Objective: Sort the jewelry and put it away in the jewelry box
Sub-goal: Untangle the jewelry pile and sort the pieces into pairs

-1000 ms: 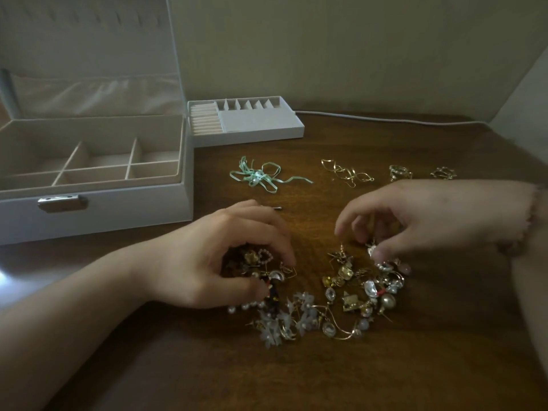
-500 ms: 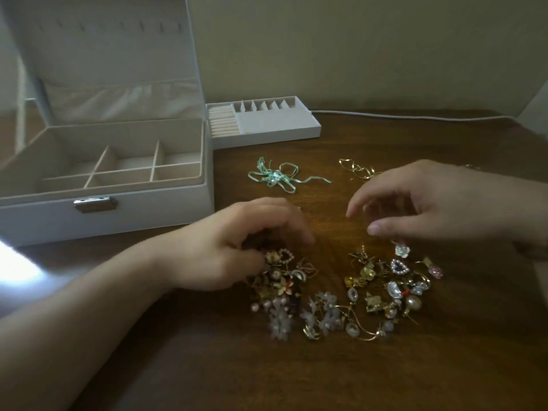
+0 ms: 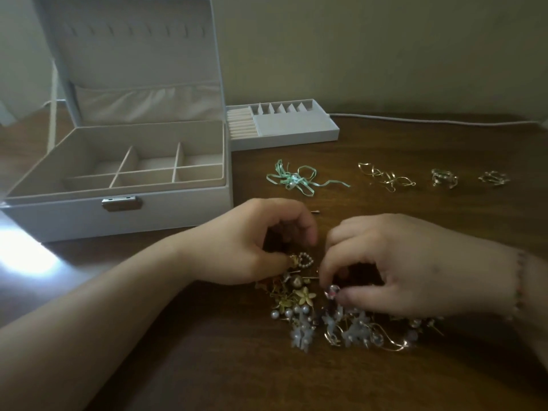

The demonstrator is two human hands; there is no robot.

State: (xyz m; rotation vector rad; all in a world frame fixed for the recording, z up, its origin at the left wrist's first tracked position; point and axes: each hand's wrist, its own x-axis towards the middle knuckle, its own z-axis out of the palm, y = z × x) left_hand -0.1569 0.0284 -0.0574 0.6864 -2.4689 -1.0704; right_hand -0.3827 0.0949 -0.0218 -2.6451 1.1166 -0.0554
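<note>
Head view: the right hand [image 3: 415, 268] pinches a small clear faceted gem piece [image 3: 332, 291] between its thumb and forefinger, the other fingers curled over the right part of the jewelry pile [image 3: 335, 318]. Just to its left, the left hand [image 3: 255, 247] has its fingers arched and curled down, and its thumb and fingertips [image 3: 308, 232] close on a gold piece with a pearl heart [image 3: 304, 259] at the pile's top edge. A beaded bracelet [image 3: 520, 286] circles the right wrist.

That pile lies on the dark wooden table [image 3: 385, 381], in front of the jewelry box: a tangle of gold wire hooks, white pearls, yellow flower shapes, pale blue petal clusters and clear stones, too knotted to count.

Farther back on the table, four sorted pieces sit in a row, apart from each other: a mint ribbon bow with pearls [image 3: 296, 179], a twisted gold wire pair [image 3: 385, 178], a small gold cluster [image 3: 444, 178] and another gold cluster [image 3: 493, 177].

At the left stands the white jewelry box [image 3: 118, 216], lid upright, its divided beige compartments showing no jewelry. Beside it, touching its right rear corner, rests the removable tray [image 3: 296, 134] with ring rolls and small slots, also showing nothing inside. A white cable [image 3: 430, 120] runs along the wall.
</note>
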